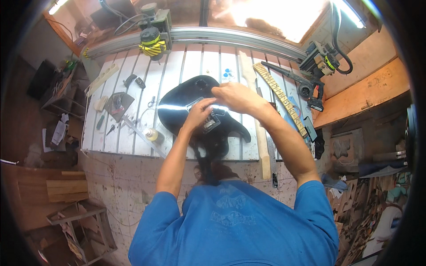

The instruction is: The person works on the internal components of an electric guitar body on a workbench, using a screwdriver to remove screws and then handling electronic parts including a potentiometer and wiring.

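Right hand [235,96]: fingers bunched together over the upper right of the black guitar body [175,93]; whether anything is pinched between them cannot be made out. Left hand [199,114]: fingers bent, over the middle of the body, beside a clear plastic container [213,123]; hold on it not discernible.

Clear container lies on the guitar body, partly hidden by the left hand; small metallic-looking pieces inside, too small to identify. Body lies flat on the white slotted bench [98,137], glossy, with a light streak across it and a squarish recess near its upper edge.

Left of the body: small bottle [151,134], upright, pale yellowish; fill level unclear. Farther left: grey angular plate [125,104] with a reddish item on it, detail blurred.

Right of the body: long pale wooden piece [263,155]; then a yellow strip [282,98] with dark markings; beyond that, a dark cordless blower [306,90].
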The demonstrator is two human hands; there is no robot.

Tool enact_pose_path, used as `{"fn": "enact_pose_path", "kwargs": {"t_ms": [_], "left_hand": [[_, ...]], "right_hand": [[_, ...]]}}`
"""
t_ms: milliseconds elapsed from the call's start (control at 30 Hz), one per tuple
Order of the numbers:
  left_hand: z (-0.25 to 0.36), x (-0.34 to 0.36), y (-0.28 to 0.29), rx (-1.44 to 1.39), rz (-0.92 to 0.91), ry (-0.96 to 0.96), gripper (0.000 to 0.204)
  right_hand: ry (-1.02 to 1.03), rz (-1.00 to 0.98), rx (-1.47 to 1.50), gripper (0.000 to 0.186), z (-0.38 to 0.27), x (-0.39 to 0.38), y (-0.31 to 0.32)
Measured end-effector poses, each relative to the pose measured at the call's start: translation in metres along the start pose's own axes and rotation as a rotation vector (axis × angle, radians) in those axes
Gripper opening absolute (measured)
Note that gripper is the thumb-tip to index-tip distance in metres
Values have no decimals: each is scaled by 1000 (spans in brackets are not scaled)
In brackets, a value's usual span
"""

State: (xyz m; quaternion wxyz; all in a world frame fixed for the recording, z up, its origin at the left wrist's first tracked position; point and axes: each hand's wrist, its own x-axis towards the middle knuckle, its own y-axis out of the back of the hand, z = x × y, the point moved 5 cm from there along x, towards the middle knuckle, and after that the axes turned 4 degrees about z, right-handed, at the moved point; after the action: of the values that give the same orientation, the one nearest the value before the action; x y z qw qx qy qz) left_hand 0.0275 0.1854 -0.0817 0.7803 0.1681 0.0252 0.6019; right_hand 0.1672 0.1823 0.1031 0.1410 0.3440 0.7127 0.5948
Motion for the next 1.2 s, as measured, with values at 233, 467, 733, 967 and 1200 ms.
{"fn": "enact_pose_path", "kwargs": {"t_ms": [233,467,733,967,1200], "left_hand": [[39,23,1,-308,-191,-27,35],[80,20,-4,-30,136,-43,36],[53,20,0,-267,-121,98,34],[76,23,-9,-2,80,-92,44],[48,26,-3,-263,-137,71,35]], "right_hand": [[-22,-140,24,25,-7,4,6],[-102,-124,-107,32,-1,1,-1],[71,-176,-44,21,-3,4,-4],[-363,-141,-107,20,-5,6,0],[56,-134,-48,20,0,7,2]]}}
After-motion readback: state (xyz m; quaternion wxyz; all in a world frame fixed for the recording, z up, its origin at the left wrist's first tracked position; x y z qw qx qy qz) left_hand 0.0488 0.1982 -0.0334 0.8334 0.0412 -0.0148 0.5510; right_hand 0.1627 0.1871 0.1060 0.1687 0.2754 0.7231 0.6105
